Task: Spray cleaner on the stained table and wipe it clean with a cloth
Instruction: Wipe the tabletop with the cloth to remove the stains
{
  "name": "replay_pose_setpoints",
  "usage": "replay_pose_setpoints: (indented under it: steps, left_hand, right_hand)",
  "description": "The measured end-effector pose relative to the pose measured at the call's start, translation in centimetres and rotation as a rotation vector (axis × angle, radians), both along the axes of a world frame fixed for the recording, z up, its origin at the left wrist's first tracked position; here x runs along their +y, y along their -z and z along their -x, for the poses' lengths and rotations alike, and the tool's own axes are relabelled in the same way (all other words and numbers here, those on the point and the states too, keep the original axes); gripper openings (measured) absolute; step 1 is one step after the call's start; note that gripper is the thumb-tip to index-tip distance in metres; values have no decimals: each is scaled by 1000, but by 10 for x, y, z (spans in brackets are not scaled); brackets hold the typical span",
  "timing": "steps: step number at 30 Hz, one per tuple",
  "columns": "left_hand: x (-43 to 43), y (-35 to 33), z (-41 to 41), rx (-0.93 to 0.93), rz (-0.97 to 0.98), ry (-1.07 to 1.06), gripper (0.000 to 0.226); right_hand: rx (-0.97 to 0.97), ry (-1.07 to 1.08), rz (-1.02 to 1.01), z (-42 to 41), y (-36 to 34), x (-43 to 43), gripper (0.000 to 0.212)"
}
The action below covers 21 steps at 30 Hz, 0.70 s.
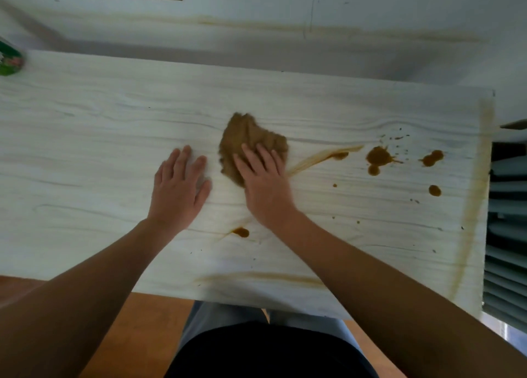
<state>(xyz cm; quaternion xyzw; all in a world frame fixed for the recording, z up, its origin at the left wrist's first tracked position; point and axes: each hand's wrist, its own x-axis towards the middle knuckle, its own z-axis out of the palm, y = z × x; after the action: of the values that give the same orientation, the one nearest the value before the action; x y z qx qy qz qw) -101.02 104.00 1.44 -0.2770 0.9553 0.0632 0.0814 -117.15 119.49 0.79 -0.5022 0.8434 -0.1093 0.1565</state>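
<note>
Cloth [251, 138] sits under the right hand [263, 183], a brown rumpled wad pressed to the table [85, 149] by straight, spread fingers, none curled round it. Just apart from it, the left hand [178, 189] lies flat on bare wood, palm down, holding nothing.

From the head view, a thin brown streak [322, 156] runs out from the right hand's outer side toward a cluster of splats [377, 156] well beyond it. One drop [241, 231] lies near the right wrist, between the forearms.

The cloth looks soft, light and limp (likely damp, by its colour), so it should bunch and slide easily. A flat palm on its middle seems the best hold, or the edges may fold under. A green object [10, 59] stands far past the left hand, too cut off to name.
</note>
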Motion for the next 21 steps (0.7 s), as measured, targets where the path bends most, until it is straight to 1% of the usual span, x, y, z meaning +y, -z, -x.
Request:
replay_pose_setpoints:
  steps: [2, 4, 9, 12, 16, 19, 21]
  left_hand:
    - [0, -2, 1, 0, -8, 2, 59]
    - [-1, -2, 1, 1, -6, 9, 60]
    - [0, 0, 0, 22, -6, 0, 60]
    - [-3, -1, -1, 32, -18, -3, 59]
    - [-5, 0, -2, 24, -24, 1, 59]
    - [-4, 2, -1, 10, -32, -11, 59]
    - [-3, 3, -1, 8, -43, -16, 58]
  right_hand:
    - [13, -83, 21, 12, 0, 11, 55]
    - [46, -79, 14, 44, 4, 18, 56]
    - [98, 181, -81, 152, -3, 27, 55]
    - [111, 247, -108, 181, -7, 11, 54]
    - [89, 333, -118, 164, -5, -38, 54]
    - [79, 284, -107, 128, -6, -72, 55]
    - [61, 206, -98, 94, -6, -81, 55]
